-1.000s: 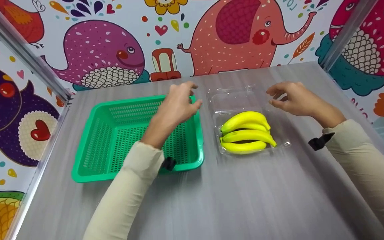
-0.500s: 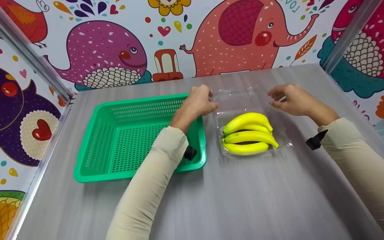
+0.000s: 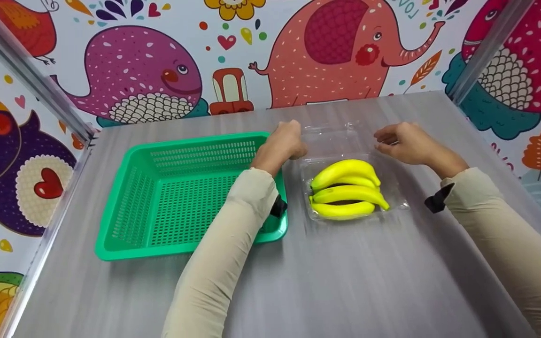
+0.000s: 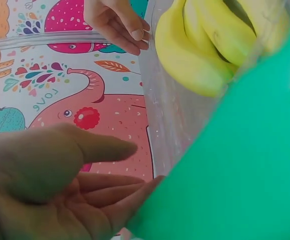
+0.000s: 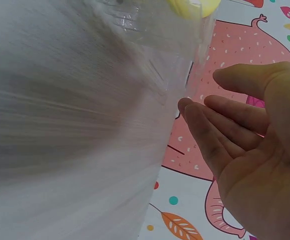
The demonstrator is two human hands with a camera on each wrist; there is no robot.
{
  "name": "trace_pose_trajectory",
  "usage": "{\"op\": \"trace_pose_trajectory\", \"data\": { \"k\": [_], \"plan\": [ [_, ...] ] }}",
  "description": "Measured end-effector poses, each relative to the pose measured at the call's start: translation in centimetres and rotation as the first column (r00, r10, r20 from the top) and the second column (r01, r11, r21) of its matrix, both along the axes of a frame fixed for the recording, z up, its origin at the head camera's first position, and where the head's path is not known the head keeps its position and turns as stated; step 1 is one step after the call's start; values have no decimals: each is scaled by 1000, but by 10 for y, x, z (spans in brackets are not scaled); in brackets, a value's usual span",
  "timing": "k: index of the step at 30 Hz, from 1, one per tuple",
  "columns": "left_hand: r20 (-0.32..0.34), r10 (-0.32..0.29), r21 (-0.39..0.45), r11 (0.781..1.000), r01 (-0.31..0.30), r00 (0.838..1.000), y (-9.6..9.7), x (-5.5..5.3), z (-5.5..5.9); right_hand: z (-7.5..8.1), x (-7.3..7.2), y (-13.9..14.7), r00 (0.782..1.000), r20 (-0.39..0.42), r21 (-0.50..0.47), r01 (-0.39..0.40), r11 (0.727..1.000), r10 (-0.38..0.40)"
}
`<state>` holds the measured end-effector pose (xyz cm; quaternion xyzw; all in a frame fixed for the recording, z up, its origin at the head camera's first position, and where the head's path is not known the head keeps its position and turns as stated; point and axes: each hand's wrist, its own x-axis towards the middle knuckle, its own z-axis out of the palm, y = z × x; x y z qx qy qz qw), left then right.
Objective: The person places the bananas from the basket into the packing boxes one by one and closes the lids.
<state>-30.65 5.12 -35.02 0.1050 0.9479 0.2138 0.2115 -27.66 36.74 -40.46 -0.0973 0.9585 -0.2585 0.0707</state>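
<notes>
Several yellow bananas (image 3: 345, 190) lie in the base of a clear plastic clamshell box (image 3: 395, 188). Its transparent lid (image 3: 334, 141) is folded back toward the wall. My left hand (image 3: 281, 146) hovers by the lid's left edge, above the far right corner of a green basket (image 3: 132, 254). In the left wrist view, the thumb and fingers of that hand (image 4: 60, 180) stand apart with nothing between them. On the lid's other side hovers my right hand (image 3: 409, 143), its fingers loosely bent toward the lid. The right wrist view shows this hand (image 5: 259, 130) holding nothing.
The basket has perforated walls and floor and stands left of the box on a grey wood-grain table (image 3: 345, 281). A wall (image 3: 233, 42) printed with cartoon animals closes off the back, with metal corner posts (image 3: 40, 75) at the sides.
My left hand has moved right and slightly back, from over the basket to the lid's left edge. My right hand has barely shifted. The bananas, box and basket stay put.
</notes>
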Motion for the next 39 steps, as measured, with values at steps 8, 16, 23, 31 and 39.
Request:
{"op": "trace_pose_trajectory", "data": {
  "k": [8, 16, 23, 31, 39],
  "plan": [
    [36, -26, -57, 998, 28, 999, 3, -3, 1, -6, 0, -1, 1000, -8, -4, 13, 1000, -13],
    [32, -12, -39, 999, 13, 999, 5, -6, -4, -11, 0, -1, 1000, -9, -30, 24, 999, -24],
    [10, 32, -11, 999, -32, 999, 4, -4, -5, -12, 0, 1, 999, -18, -45, 39, 998, -39],
    [-12, 66, 42, 997, -65, 998, 3, -5, -7, -14, 3, 4, 995, -78, -67, 50, 996, -55],
    [-97, 76, 104, 992, -66, 992, 1, -5, -11, -17, 6, 5, 990, -103, -101, 91, 991, -101]
  ]
}}
